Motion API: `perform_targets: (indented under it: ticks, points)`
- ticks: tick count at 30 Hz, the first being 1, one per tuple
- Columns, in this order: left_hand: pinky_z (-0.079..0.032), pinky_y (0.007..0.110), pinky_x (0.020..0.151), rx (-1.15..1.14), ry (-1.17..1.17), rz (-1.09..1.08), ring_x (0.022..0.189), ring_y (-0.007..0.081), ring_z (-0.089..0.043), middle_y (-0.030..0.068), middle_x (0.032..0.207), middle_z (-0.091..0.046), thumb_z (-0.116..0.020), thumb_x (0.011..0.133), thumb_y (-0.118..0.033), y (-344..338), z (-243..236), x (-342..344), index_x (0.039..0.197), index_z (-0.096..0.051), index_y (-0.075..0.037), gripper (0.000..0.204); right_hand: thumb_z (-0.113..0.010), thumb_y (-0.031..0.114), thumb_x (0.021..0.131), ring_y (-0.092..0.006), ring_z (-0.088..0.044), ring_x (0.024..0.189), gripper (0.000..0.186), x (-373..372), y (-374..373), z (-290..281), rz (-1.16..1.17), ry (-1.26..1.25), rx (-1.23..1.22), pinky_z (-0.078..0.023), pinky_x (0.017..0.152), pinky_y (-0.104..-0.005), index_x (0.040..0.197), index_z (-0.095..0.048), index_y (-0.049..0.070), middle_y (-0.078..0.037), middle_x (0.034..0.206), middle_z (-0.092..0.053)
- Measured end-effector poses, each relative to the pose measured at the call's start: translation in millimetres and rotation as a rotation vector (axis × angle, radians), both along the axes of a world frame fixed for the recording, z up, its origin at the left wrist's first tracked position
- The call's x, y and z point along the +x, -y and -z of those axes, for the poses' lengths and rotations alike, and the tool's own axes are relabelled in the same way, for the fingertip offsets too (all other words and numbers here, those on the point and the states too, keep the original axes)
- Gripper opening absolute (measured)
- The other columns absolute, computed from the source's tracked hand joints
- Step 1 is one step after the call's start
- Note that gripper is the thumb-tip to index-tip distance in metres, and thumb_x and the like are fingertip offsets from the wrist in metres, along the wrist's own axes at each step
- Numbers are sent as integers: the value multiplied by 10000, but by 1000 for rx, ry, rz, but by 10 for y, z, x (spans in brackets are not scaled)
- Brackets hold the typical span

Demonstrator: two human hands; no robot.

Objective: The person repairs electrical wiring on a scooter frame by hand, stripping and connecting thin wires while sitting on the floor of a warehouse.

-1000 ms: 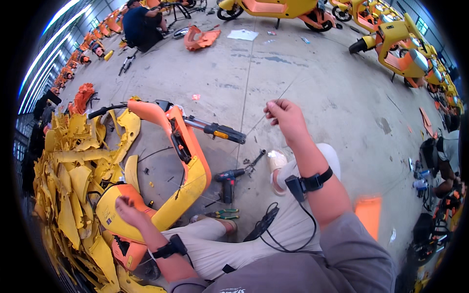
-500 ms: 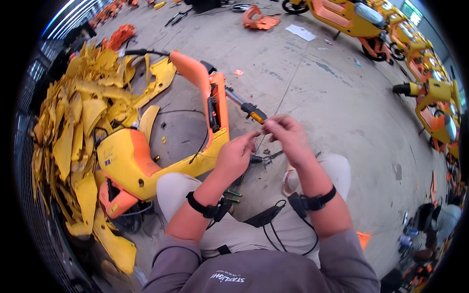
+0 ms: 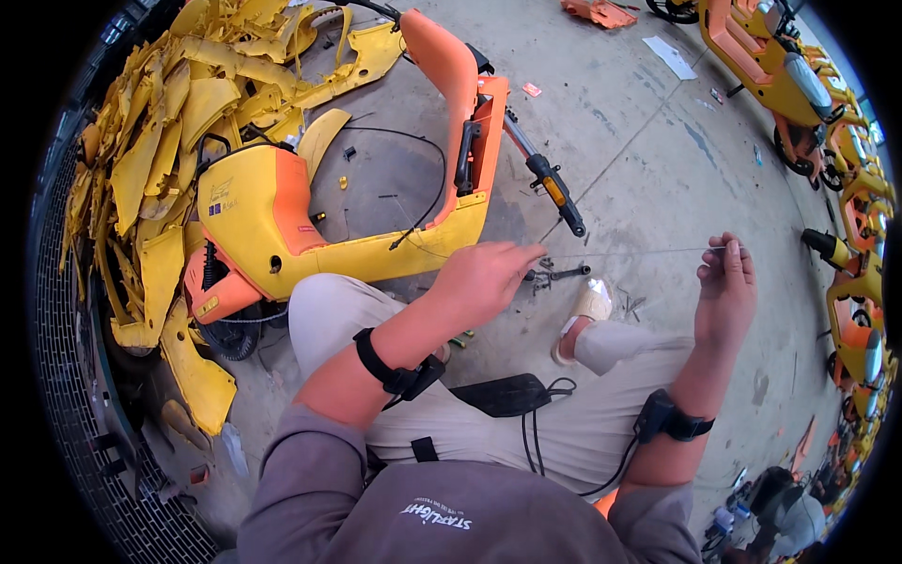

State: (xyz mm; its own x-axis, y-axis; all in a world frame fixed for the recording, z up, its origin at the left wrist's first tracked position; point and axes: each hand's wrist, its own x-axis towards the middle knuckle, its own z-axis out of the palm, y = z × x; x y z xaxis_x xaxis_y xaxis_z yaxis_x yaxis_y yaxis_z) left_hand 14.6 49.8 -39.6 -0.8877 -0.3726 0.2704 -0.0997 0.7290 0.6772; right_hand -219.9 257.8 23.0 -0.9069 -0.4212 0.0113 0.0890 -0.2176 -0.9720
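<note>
A thin wire (image 3: 625, 252) runs almost level between my hands, stretched nearly straight. My left hand (image 3: 490, 277) closes on it in front of the scooter frame, and another thin strand trails from that hand to the left. Out to the right, my right hand (image 3: 727, 291) pinches the wire's other stretch between thumb and fingers. A partly stripped yellow and orange scooter body (image 3: 371, 242) lies on its side ahead of me. Its fork leg (image 3: 552, 188) points toward the space between my hands. Beside it a black cable (image 3: 442, 179) curves over the floor.
A heap of broken yellow panels (image 3: 160, 150) fills the left. Small metal parts (image 3: 554, 275) lie by my foot. Several yellow and orange scooters (image 3: 850, 282) line the right side. Farther off are a white sheet (image 3: 670, 57) and an orange panel (image 3: 599, 12).
My hands were close together near the fork's end; now they are wide apart with the wire drawn between them. My right hand moved far right. The view has shifted too.
</note>
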Motion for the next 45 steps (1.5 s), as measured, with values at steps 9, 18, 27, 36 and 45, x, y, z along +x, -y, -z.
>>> perform_targets:
  ticks: [9, 18, 27, 36, 45]
  points:
    - [-501, 411, 671, 80, 216, 203, 805, 323, -633, 116, 894, -663, -540, 929, -248, -128, -90, 5, 1125, -618, -94, 261, -490, 198, 994, -141, -593, 796, 243, -33, -22, -82, 24, 28, -29, -466, 649, -249, 1083, -577, -11, -82, 907, -624]
    - [-497, 349, 703, 442, 548, 374, 820, 228, -666, 125, 905, -645, -514, 961, -241, -9, -173, 1, 1200, -586, -60, 308, -517, 194, 974, -134, -604, 724, 233, 79, 47, -164, -152, 4, 227, -451, 620, -234, 994, -617, -16, -65, 809, -632]
    - [-476, 305, 671, 478, 447, 258, 692, 172, -581, 93, 799, -596, -503, 951, -116, 25, -140, -153, 1113, -620, -30, 218, -524, 264, 977, -117, -598, 753, 297, -16, 58, -51, -164, -31, 391, -447, 644, -237, 975, -638, -11, -60, 834, -649]
    - [-434, 261, 585, 338, 266, -115, 616, 116, -531, 40, 711, -565, -500, 968, -145, 333, -203, -170, 1103, -625, -36, 214, -493, 419, 957, -147, -587, 830, 461, -441, 284, 89, 69, -65, 622, -449, 700, -283, 1048, -607, -18, -82, 958, -647]
    - [-369, 186, 500, 564, 56, -466, 532, 34, -444, -2, 724, -534, -484, 999, -209, 765, -216, -350, 1143, -584, 3, 275, -554, 308, 855, -174, -608, 716, 356, -2109, 1210, 1480, -189, -202, 1151, -488, 584, -326, 1030, -620, 6, -81, 877, -656]
